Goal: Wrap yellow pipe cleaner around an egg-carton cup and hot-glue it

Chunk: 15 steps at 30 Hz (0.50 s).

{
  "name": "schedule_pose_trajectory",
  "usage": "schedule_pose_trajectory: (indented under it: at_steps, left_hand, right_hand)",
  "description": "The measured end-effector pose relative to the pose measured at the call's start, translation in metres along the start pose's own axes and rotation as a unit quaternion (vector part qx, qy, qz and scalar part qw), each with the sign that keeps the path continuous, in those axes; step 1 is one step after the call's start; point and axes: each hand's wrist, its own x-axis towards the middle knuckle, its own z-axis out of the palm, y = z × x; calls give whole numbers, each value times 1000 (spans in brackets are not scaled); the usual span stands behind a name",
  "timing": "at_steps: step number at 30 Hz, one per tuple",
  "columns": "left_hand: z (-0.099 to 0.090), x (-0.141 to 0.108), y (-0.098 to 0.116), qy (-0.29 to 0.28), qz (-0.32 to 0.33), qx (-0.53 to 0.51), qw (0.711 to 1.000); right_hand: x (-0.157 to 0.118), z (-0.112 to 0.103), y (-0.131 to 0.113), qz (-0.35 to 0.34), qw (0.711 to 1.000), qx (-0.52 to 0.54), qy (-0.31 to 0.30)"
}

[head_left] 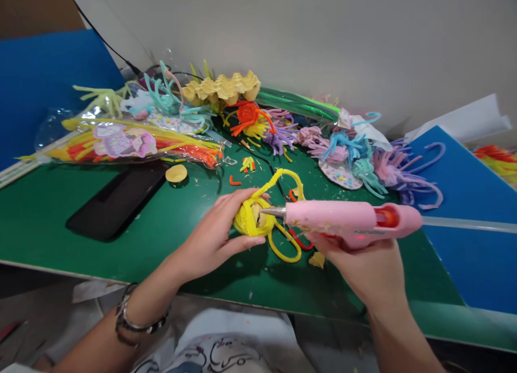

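A yellow pipe-cleaner ball with long loops at its right side is held between the thumb and fingers of my left hand. Its opening faces up and shows a pale piece inside. My right hand is wrapped round the handle of a pink glue gun, on which a small red light shows. The metal nozzle points left, and its tip is at the opening of the ball; whether it touches cannot be made out. Beneath the yellow loops lies a red pipe cleaner.
A black phone lies left on the green table, near a round yellow disc. Behind are bagged pipe cleaners, an egg carton and colourful pipe-cleaner figures. A blue board is at the right.
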Motion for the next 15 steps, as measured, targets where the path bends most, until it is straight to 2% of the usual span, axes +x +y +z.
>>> schedule_pose_trajectory:
  at_steps: [3,8,15]
  left_hand:
    - [1,0,2,-5,6,15,1000]
    - [1,0,4,-12,22,27,999]
    - [0,0,3,-10,23,32,999]
  right_hand:
    - [2,0,9,-84,995,-49,-3]
    - [3,-1,10,-107,989,-107,-7]
    - [5,-4,6,-127,985,-112,-19]
